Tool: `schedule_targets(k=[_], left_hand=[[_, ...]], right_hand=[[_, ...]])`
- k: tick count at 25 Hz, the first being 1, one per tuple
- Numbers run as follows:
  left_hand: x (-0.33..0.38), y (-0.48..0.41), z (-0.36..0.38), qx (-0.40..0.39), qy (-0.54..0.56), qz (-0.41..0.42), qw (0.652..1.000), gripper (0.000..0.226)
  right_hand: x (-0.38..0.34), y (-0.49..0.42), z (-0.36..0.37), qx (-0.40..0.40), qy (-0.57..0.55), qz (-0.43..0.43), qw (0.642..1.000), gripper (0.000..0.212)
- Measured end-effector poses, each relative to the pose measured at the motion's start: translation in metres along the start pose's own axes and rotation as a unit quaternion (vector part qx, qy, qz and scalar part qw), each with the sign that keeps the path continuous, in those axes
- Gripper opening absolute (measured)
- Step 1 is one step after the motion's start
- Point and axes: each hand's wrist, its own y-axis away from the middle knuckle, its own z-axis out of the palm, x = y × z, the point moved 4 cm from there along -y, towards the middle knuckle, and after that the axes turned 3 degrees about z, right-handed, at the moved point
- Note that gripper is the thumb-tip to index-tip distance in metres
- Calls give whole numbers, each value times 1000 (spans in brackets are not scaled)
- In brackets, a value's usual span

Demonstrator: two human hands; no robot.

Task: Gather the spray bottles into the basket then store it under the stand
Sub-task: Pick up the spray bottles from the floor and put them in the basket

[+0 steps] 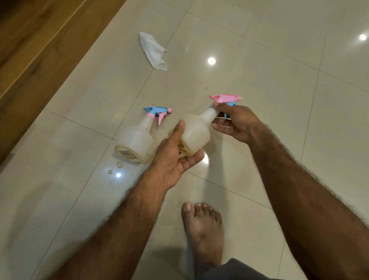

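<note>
I hold a translucent white spray bottle with a pink head (pixel 198 130) tilted above the tiled floor. My left hand (pixel 174 154) cups its base, thumb up along the side. My right hand (pixel 236 123) grips its neck just under the pink trigger head. A second spray bottle with a blue head and pink collar (pixel 137 137) lies on its side on the floor, just left of my left hand. No basket or stand shows in view.
A crumpled white cloth (pixel 153 50) lies on the tiles further ahead. A wooden step or platform (pixel 34 46) runs along the left. My bare foot (pixel 203 230) stands below the hands. Small droplets (pixel 117 167) sit near the lying bottle.
</note>
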Motion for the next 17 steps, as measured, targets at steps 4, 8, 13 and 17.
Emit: schedule_targets(k=[4,8,13,17], left_hand=[[-13,-5,1,-21,72,49,996,61],[-21,1,3,-46,118,-11,992,64],[-29,8,6,-73,188,-67,977,79],[-23,7,13,-66,191,35,979,54]], right_hand=[[-6,-1,8,-17,-66,-33,997,24],[-8,1,16,-70,-99,-56,991,18],[-14,6,25,-110,-108,-63,986,23],[-15,3,29,-76,-134,-69,986,28]])
